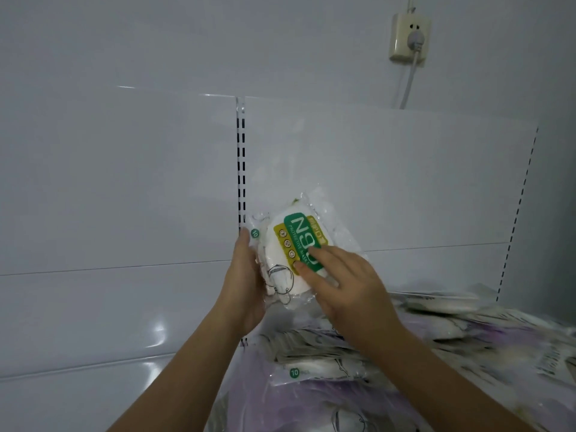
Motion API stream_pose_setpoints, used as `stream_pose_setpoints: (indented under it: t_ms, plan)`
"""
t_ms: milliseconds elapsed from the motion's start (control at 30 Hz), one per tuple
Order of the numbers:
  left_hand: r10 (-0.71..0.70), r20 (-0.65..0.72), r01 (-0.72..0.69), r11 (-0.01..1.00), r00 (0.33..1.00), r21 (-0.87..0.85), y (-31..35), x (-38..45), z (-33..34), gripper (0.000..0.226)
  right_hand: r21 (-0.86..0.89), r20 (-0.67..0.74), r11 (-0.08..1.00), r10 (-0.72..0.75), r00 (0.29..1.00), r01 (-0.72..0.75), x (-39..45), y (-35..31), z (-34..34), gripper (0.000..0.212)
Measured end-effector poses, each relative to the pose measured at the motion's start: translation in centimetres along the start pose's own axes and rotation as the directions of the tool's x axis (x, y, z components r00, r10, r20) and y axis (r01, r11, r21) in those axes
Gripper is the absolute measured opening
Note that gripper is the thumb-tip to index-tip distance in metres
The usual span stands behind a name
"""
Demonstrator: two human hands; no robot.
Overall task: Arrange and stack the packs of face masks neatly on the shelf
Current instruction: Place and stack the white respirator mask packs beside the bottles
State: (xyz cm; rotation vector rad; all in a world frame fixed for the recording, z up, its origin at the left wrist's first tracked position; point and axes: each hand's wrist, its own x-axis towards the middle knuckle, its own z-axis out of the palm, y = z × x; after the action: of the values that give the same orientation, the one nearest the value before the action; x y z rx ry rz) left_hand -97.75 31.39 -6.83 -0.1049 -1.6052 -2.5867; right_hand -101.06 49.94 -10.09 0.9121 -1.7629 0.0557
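The clear plastic pack of white masks (291, 247) bears a green-and-yellow label; the glossy white shelf back panel (124, 182) has black slots.

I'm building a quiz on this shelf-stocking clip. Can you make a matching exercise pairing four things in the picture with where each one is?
Things:
1. left hand
2. right hand
3. wall socket
4. heap of mask packs

Places:
A. high on the wall, upper right
B. fingers flat on the green label of the held pack
C. on the shelf, lower right
D. holding the held pack's left edge

Pairs: 1-D, 2-B, 3-A, 4-C
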Motion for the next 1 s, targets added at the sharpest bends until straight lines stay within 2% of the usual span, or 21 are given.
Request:
stream_pose_setpoints:
  t_ms: [67,167,267,333,367,400,433,467,533,600,633,733,867,933,1000]
  plan:
    - [0.012,0.060,-0.012,1.000,0.998,0.010,-0.1,-0.4,0.1,0.071,-0.012,-0.034,0.999,0.035,0.999,-0.035,0.1,-0.8,0.2,0.034]
    - [0.106,0.024,-0.107,0.992,0.994,0.067,-0.9,-0.1,0.1,0.055,0.047,-0.048,0.998,0.054,0.997,-0.052,0.4,-1.8,0.4,0.033]
    - [0.201,-0.018,-0.198,0.975,0.979,0.103,-0.9,0.0,0.2,0.033,0.173,0.010,0.985,0.009,1.000,-0.011,0.2,-1.0,-0.8,0.036]
    - [0.243,-0.028,-0.238,0.963,0.970,0.130,-0.4,0.1,-0.4,0.033,0.160,0.048,0.982,0.099,0.994,-0.105,-0.5,0.9,-1.8,0.032]
    - [0.266,-0.033,-0.259,0.955,0.963,0.147,-0.3,0.2,-0.8,0.038,0.139,0.063,0.968,0.203,0.977,-0.210,-0.8,2.2,-2.0,0.029]
    - [0.279,-0.039,-0.269,0.949,0.960,0.165,-0.2,0.2,-1.3,0.046,0.133,0.117,0.932,0.322,0.939,-0.336,-1.1,3.6,-2.4,0.027]
    - [0.283,-0.052,-0.270,0.947,0.958,0.176,-0.2,0.3,-1.8,0.055,0.135,0.234,0.883,0.412,0.881,-0.449,-1.5,4.9,-2.7,0.027]
    - [0.286,-0.070,-0.270,0.946,0.956,0.177,-0.1,0.4,-2.2,0.062,0.131,0.402,0.842,0.437,0.805,-0.523,-1.9,6.0,-2.8,0.030]
    - [0.294,-0.101,-0.274,0.945,0.950,0.176,-0.1,0.3,-2.7,0.072,0.085,0.720,0.829,0.332,0.609,-0.553,-2.3,7.3,-2.9,0.046]
    - [0.292,-0.114,-0.270,0.947,0.950,0.175,-0.1,0.2,-3.0,0.075,0.021,0.879,0.826,0.254,0.404,-0.563,-2.3,7.1,-2.8,0.063]
    - [0.285,-0.118,-0.263,0.949,0.951,0.174,-0.1,0.2,-3.2,0.074,-0.005,0.910,0.829,0.236,0.342,-0.559,-2.1,6.8,-2.7,0.067]
    - [0.271,-0.117,-0.246,0.950,0.955,0.195,-0.4,0.2,-3.4,0.074,0.004,0.954,0.820,0.168,0.247,-0.572,-1.5,5.8,-2.5,0.068]
    - [0.278,-0.108,-0.248,0.942,0.955,0.227,-0.7,0.2,-3.8,0.082,-0.003,0.982,0.821,0.110,0.153,-0.571,-1.2,5.6,-2.5,0.077]
    - [0.280,-0.108,-0.250,0.939,0.954,0.235,-0.8,0.2,-3.8,0.081,-0.034,0.982,0.862,0.122,0.143,-0.506,-1.1,5.4,-2.4,0.078]
    - [0.282,-0.107,-0.251,0.939,0.953,0.237,-0.9,0.2,-3.8,0.075,-0.031,0.971,0.900,0.130,0.199,-0.435,-1.2,5.1,-2.0,0.066]
